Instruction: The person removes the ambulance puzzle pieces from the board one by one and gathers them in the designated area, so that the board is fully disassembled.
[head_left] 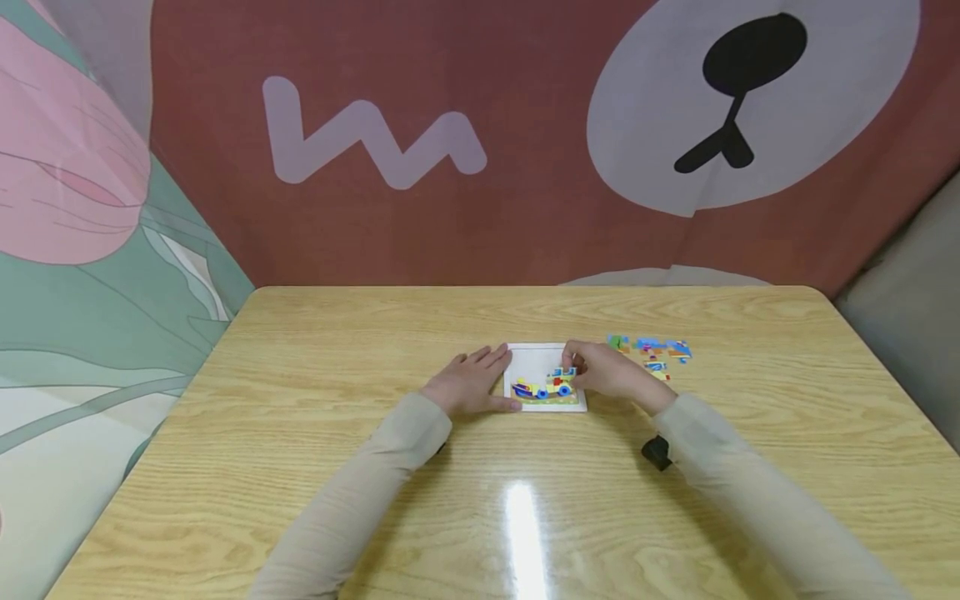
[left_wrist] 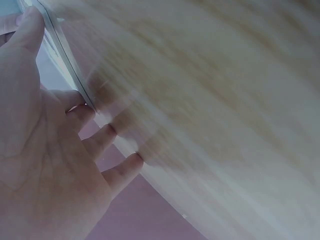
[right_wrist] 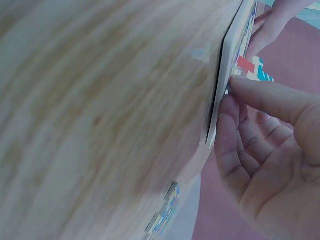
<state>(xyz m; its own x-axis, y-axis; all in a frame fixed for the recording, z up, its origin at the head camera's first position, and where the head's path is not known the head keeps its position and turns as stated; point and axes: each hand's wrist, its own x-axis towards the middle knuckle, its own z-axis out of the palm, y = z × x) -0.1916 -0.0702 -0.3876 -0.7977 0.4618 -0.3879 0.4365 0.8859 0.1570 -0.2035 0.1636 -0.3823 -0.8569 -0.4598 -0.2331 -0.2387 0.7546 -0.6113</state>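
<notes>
A white-framed jigsaw puzzle board (head_left: 534, 358) lies on the table, its lower part filled with a picture of colourful vehicles. My left hand (head_left: 472, 383) rests along the board's left side with fingers spread; the left wrist view shows this hand (left_wrist: 55, 135) with its thumb on the frame's edge. At the right side, my right hand (head_left: 609, 371) pinches a puzzle piece (right_wrist: 260, 70), which stands tilted above the board in the right wrist view. There the right hand's fingers (right_wrist: 227, 145) curl against the frame's edge and partly hide the piece.
Loose puzzle pieces (head_left: 652, 348) lie spread on the table beyond and right of the right hand. A small black object (head_left: 657, 452) is beside the right forearm. The wooden table (head_left: 337, 333) ends at a backdrop printed with a cartoon face.
</notes>
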